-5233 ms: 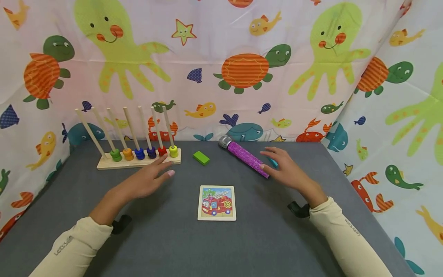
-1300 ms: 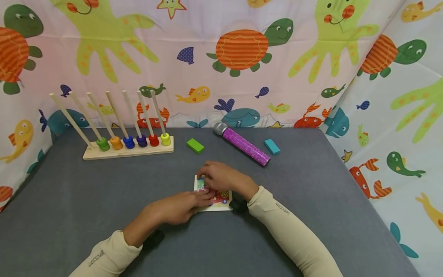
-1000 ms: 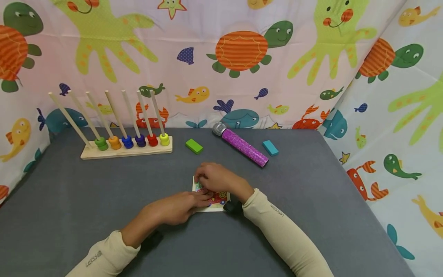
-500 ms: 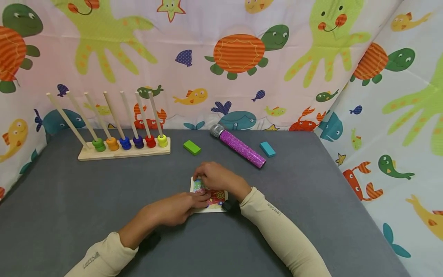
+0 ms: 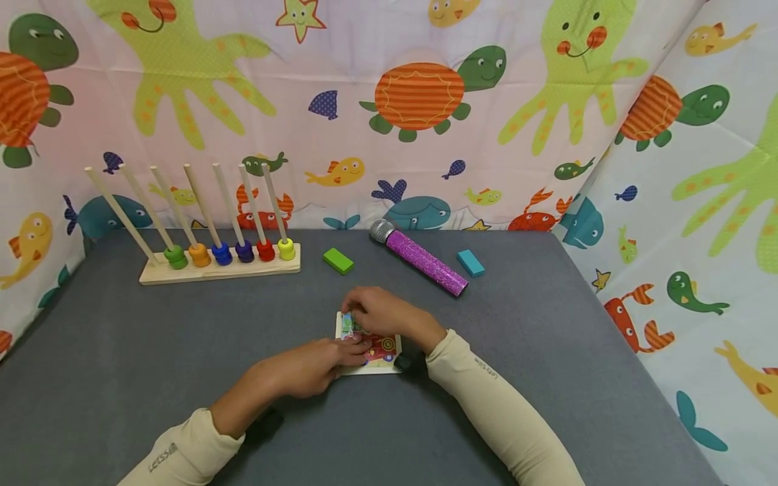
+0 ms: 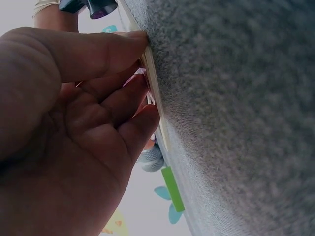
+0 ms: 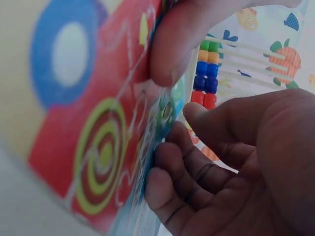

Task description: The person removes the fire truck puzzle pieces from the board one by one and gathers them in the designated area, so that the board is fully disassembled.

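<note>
Only readable text is on your cream long sleeves: the left cream sleeve (image 5: 176, 455), lower left of the head view, reads "Letss"-something, last letters unclear. Same small print on the right cream sleeve (image 5: 486, 369), lower centre-right, too blurred to confirm.

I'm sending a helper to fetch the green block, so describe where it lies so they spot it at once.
Start at the wooden peg rack along the far edge of the grey table. Just to its right lies the green block, short of the glittery purple microphone. It is flat and bright green; the block beyond the microphone is teal.
</note>
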`<state>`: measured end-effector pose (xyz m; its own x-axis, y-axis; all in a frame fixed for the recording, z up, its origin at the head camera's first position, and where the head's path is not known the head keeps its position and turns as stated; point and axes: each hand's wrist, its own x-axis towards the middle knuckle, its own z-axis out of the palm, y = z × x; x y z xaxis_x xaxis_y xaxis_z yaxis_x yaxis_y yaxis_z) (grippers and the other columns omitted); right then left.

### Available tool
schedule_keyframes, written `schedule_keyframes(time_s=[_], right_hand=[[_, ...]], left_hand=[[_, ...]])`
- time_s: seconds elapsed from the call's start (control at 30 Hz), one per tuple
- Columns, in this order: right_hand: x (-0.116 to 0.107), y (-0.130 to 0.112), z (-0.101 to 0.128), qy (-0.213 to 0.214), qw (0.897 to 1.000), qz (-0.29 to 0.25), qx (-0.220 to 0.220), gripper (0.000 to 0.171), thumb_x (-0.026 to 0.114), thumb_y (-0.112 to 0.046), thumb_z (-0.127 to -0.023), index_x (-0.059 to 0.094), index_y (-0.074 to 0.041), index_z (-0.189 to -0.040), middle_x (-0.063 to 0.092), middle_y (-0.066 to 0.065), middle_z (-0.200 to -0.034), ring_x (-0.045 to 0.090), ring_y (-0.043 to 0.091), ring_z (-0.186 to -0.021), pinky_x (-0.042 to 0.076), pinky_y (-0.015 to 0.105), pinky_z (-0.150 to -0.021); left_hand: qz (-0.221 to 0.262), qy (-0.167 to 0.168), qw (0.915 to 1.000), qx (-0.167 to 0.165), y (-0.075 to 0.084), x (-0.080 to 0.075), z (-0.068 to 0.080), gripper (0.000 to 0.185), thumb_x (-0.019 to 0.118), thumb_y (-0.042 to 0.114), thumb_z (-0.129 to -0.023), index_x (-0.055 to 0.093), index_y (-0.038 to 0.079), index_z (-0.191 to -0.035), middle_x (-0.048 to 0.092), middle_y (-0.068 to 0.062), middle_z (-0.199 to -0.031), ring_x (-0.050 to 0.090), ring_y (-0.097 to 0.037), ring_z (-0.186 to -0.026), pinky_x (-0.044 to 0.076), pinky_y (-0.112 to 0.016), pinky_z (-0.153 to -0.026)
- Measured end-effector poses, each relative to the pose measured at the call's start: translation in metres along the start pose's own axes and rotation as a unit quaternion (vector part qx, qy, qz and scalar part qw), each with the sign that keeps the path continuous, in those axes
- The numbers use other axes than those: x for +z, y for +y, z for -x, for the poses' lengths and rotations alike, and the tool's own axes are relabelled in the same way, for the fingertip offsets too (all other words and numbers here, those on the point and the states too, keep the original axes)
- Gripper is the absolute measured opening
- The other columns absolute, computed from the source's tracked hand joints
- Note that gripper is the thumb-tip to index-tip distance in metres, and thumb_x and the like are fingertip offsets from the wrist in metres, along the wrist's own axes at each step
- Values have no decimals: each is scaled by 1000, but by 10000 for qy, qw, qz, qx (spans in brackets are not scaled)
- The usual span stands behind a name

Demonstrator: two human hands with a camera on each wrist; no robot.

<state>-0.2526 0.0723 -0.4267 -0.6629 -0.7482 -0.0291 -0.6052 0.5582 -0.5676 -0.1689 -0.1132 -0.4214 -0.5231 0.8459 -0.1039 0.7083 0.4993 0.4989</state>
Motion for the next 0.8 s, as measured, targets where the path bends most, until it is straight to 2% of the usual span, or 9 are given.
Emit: schedule_keyframes(time_s=[0.23, 0.47, 0.63, 0.8], right_hand=[[-1, 1, 2, 120, 9996, -113, -226, 14, 58, -2, -94, 69, -5, -102, 64, 2, -97, 56, 14, -88, 47, 28, -81], [-16, 4, 9, 227, 9959, -858, -159, 14, 57, -3, -97, 69, -6, -103, 65, -1, -97, 55, 11, -85, 48, 25, -77], [-33, 11, 23, 219, 9967, -772, -77, 15, 57, -2, -96, 71, -7, -101, 63, -1, -97, 55, 13, -86, 48, 28, -78], [-42, 21, 35, 153, 9980, -593, 152, 18, 58, -2, -95, 73, -4, -106, 65, 0, -99, 56, 13, -88, 49, 29, -78]], left_hand=[[61, -114, 9999, -85, 1, -1, 0, 45, 54, -5, -95, 52, 3, -139, 41, -10, -149, 34, -27, -139, 35, -45, -107], [250, -163, 9995, -143, -4, -3, 0, 47, 53, -7, -95, 52, 5, -140, 41, -8, -150, 35, -24, -139, 34, -46, -107], [494, -259, 9982, -196, -8, -4, 1, 46, 52, -5, -96, 53, 8, -140, 41, -4, -151, 33, -21, -139, 32, -46, -108], [614, -332, 9971, -312, -7, -3, 1, 45, 52, -2, -97, 53, 9, -140, 39, -2, -152, 32, -19, -140, 30, -45, -110]])
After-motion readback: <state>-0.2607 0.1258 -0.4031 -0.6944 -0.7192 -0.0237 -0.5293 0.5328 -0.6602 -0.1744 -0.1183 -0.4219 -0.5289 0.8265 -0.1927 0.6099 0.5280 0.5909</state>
